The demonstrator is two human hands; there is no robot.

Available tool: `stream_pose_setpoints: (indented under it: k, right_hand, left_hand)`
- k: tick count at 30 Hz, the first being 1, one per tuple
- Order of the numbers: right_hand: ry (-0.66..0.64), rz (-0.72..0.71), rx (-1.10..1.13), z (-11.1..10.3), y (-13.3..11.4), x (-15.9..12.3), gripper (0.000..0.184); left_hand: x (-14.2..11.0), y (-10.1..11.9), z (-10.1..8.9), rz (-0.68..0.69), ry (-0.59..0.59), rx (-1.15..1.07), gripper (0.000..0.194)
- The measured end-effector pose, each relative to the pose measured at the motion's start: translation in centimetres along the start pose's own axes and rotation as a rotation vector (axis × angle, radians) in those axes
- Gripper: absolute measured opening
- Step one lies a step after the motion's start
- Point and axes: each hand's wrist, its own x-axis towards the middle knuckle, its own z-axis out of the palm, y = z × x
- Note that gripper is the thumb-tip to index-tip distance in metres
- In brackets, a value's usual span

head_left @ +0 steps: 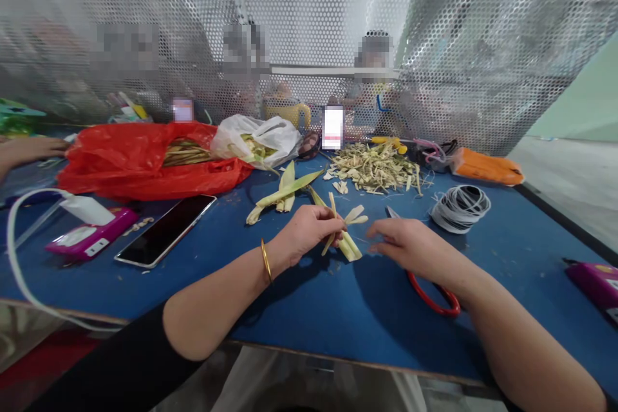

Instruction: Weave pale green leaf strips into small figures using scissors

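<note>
My left hand (313, 232), with a gold bangle at its wrist, pinches a small bundle of pale dried leaf strips (356, 215) crossed over one another. Just under it a folded leaf piece (348, 248) lies on the table. A short way to the right hovers my right hand (410, 241), its fingers apart and nothing visible held in them. Red-handled scissors (437, 302) lie below that hand, their grip partly covered by it. Behind my left hand rest several longer yellow-green leaves (282, 193).
A heap of leaf scraps (376, 166) sits at the back; right of it are a coil of grey cord (460, 208) and an orange packet (487, 167). Leftward lie a phone (167, 232), a purple power strip (91, 235) and a red bag (120, 158). A perforated metal screen (313, 13) stands behind.
</note>
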Motion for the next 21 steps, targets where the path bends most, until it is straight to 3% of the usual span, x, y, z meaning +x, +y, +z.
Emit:
stream_pose_setpoints:
  k: [3, 8, 14, 18, 21]
  right_hand:
    - [0.058, -0.091, 0.026, 0.1, 0.1, 0.1, 0.021]
    - [0.314, -0.138, 0.134, 0.1, -0.7, 0.1, 0.020]
    - [0.375, -0.170, 0.167, 0.9, -0.8, 0.5, 0.020]
    - [0.359, -0.057, 0.267, 1.6, 0.0, 1.2, 0.022]
    - [0.296, 0.123, 0.440, 2.3, 0.8, 1.7, 0.024]
  left_hand:
    - [0.1, -0.1, -0.2, 0.016, 0.009, 0.020, 0.008]
    - [0.0, -0.4, -0.3, 0.120, -0.044, 0.282, 0.015]
    - [-0.7, -0.6, 0.1, 0.148, -0.265, 0.426, 0.012]
    - [-1.2, -0.1, 0.5, 0.080, -0.422, 0.302, 0.011]
    - [-1.4, 0.3, 0.5, 0.133, -0.434, 0.188, 0.014]
